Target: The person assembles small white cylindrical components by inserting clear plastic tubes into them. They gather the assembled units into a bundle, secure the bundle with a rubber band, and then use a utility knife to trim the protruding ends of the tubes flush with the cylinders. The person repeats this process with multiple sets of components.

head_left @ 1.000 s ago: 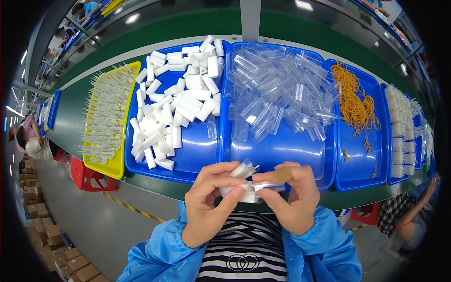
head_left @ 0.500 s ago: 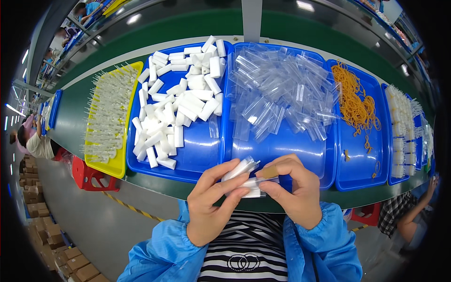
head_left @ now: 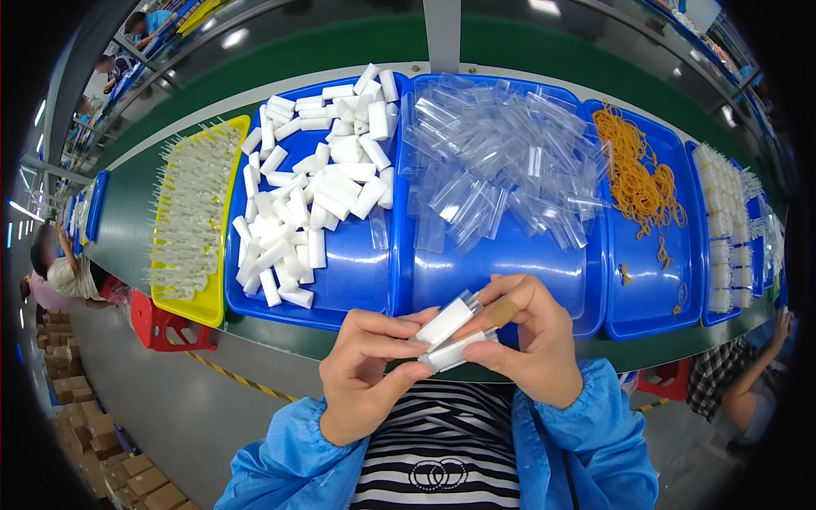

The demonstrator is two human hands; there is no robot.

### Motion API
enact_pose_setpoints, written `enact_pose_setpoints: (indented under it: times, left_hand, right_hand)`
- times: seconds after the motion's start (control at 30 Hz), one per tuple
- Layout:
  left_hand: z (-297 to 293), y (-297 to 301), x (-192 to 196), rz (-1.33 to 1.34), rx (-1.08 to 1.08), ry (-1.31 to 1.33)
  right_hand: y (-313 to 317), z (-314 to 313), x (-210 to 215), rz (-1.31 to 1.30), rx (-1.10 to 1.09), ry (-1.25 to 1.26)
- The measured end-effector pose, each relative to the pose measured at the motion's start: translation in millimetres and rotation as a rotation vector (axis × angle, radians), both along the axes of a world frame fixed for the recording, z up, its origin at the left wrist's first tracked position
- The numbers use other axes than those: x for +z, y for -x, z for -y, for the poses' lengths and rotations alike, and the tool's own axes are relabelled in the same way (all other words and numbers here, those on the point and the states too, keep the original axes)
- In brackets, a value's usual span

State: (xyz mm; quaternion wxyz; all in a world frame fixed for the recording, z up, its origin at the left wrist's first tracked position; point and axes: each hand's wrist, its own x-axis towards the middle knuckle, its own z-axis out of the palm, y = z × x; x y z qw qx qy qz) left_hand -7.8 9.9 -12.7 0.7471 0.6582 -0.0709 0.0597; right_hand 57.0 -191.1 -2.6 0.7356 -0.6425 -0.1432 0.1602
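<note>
Just in front of my body, two white foam-like pieces in clear plastic sleeves are between my hands. The upper sleeved piece slants up to the right, and the lower sleeved piece lies beneath it. My left hand is closed on their left ends with thumb and fingers. My right hand pinches at the right end of the lower one; a tan band wraps one of its fingers. Ahead are a blue tray of loose white pieces and a blue tray of clear sleeves.
To the right, a blue tray holds orange rubber bands. Beyond it, a tray carries upright white pieces. On the left, a yellow tray holds many thin clear-white parts. A red stool stands below the table edge.
Both sleeved pieces have turned and now show more fully, one above the other. My left hand has moved slightly left, its fingers shifted toward the pieces' left ends. My right hand still pinches.
</note>
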Motion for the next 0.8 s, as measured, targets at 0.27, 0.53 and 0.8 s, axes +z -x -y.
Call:
enact_pose_setpoints:
  times: [0.27, 0.53, 0.8]
  left_hand:
    - [-9, -16, 22, -0.674, -0.437, 0.343]
    - [26, -19, 30, -0.726, -0.308, 0.240]
    - [32, -23, 15, -0.934, -0.518, 0.687]
  right_hand:
    - [-27, 19, 17, 0.482, 0.252, 0.221]
    - [5, 2, 17, 0.903, -0.016, 0.671]
    - [9, 19, 13, 0.838, 0.117, 0.492]
